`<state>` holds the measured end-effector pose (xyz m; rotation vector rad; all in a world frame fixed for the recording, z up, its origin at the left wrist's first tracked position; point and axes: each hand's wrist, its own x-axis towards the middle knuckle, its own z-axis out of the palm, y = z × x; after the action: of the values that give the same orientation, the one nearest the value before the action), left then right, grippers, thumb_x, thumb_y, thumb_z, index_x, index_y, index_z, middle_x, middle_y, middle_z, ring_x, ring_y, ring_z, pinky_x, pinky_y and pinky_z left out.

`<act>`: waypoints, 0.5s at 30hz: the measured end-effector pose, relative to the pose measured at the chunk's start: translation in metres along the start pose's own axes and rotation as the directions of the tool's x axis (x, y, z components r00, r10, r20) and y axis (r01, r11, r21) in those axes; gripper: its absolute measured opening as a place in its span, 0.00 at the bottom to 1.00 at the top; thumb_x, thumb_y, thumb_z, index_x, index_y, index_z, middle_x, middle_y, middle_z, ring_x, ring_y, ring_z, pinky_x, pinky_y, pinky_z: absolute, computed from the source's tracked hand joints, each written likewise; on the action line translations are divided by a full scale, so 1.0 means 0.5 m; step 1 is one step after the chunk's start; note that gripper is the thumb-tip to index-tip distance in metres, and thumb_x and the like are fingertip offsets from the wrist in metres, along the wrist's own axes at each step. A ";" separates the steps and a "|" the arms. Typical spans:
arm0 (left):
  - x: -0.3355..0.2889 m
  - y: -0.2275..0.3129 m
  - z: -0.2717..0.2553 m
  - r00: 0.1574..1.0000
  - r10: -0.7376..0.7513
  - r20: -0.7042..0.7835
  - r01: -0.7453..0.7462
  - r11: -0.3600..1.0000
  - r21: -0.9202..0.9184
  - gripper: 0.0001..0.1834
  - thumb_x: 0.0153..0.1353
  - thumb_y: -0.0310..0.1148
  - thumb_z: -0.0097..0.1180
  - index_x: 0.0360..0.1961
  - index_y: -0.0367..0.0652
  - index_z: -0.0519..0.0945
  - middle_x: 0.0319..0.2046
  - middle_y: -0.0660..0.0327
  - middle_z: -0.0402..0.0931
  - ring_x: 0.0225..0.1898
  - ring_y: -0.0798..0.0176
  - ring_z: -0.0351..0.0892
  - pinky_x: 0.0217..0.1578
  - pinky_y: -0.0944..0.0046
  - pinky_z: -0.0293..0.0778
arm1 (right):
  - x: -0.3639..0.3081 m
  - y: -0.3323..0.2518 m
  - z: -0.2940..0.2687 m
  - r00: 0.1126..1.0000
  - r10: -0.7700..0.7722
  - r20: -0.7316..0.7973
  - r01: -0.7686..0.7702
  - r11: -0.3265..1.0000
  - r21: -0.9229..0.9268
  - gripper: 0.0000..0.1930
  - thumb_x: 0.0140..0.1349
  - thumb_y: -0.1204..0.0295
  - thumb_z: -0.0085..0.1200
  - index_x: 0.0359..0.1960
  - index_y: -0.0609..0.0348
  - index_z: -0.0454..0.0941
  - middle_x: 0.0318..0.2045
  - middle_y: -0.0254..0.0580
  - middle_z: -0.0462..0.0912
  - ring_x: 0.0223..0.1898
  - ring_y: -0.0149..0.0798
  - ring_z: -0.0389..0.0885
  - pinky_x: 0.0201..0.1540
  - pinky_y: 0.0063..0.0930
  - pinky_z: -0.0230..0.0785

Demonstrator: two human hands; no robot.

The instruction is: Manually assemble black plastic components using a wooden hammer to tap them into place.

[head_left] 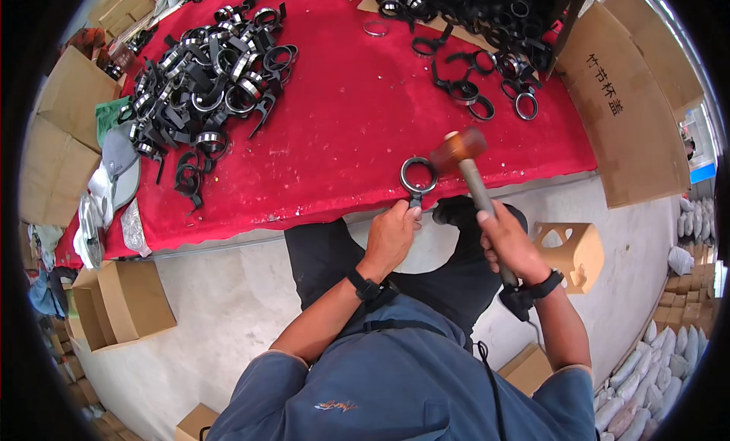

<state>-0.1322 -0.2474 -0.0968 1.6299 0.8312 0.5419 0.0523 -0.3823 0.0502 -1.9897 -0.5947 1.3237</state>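
Observation:
My left hand (391, 234) is closed at the table's front edge, pinching the dark tab of a round ring part (418, 176). This ring is black with a shiny metal band and lies on the red cloth. My right hand (511, 242) is wrapped round the grey handle of a mallet (476, 184). Its orange-brown head, smeared by motion, is up and just right of the ring; whether it touches the ring I cannot tell.
A heap of black-and-silver ring parts (205, 84) covers the left of the red table (342, 122). More black rings (494, 23) fill the far right, beside a large cardboard box (631, 99). An open carton (122, 304) stands on the floor at left, a tan stool (582, 258) at right.

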 end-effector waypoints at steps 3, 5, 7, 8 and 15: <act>-0.002 -0.010 -0.002 1.000 -0.022 0.000 0.022 0.999 -0.029 0.17 0.82 0.37 0.49 0.41 0.34 0.79 0.37 0.49 0.90 0.40 0.52 0.94 0.40 0.55 0.84 | -0.040 -0.034 -0.018 0.984 -0.147 -0.099 0.165 0.966 0.197 0.20 0.84 0.55 0.46 0.67 0.51 0.65 0.27 0.31 0.70 0.19 0.26 0.68 0.19 0.25 0.66; -0.002 -0.010 -0.001 1.000 -0.017 -0.014 0.017 0.999 -0.045 0.17 0.82 0.38 0.49 0.41 0.33 0.79 0.38 0.49 0.90 0.40 0.52 0.94 0.40 0.55 0.84 | -0.079 -0.057 -0.015 0.916 -0.308 -0.257 0.353 0.924 0.147 0.20 0.85 0.56 0.44 0.68 0.53 0.63 0.26 0.31 0.70 0.19 0.25 0.67 0.19 0.22 0.64; -0.002 -0.014 0.003 1.000 -0.008 -0.014 0.007 0.998 -0.060 0.17 0.82 0.38 0.50 0.41 0.33 0.79 0.38 0.49 0.90 0.40 0.53 0.94 0.41 0.55 0.84 | -0.102 -0.052 -0.001 0.824 -0.450 -0.343 0.509 0.855 0.099 0.24 0.84 0.54 0.44 0.69 0.56 0.61 0.26 0.31 0.69 0.18 0.25 0.67 0.19 0.21 0.64; -0.004 -0.019 0.005 1.000 -0.008 -0.022 0.006 0.998 -0.059 0.17 0.82 0.38 0.50 0.41 0.33 0.79 0.38 0.49 0.90 0.40 0.53 0.94 0.40 0.56 0.84 | -0.095 -0.019 0.014 0.789 -0.492 -0.367 0.551 0.832 0.067 0.26 0.83 0.53 0.45 0.70 0.58 0.60 0.26 0.32 0.70 0.19 0.24 0.68 0.19 0.20 0.63; 0.006 0.002 0.022 0.999 -0.008 -0.034 0.006 0.999 -0.053 0.18 0.82 0.38 0.52 0.39 0.33 0.80 0.37 0.50 0.90 0.39 0.54 0.95 0.36 0.58 0.84 | -0.010 0.149 0.097 0.869 -0.446 -0.216 0.350 0.861 -0.368 0.27 0.82 0.57 0.48 0.70 0.67 0.65 0.30 0.57 0.82 0.31 0.54 0.84 0.38 0.46 0.74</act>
<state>-0.1219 -0.2520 -0.0987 1.5730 0.8410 0.5836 0.0063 -0.4224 -0.0145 -2.1067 -1.0647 0.6888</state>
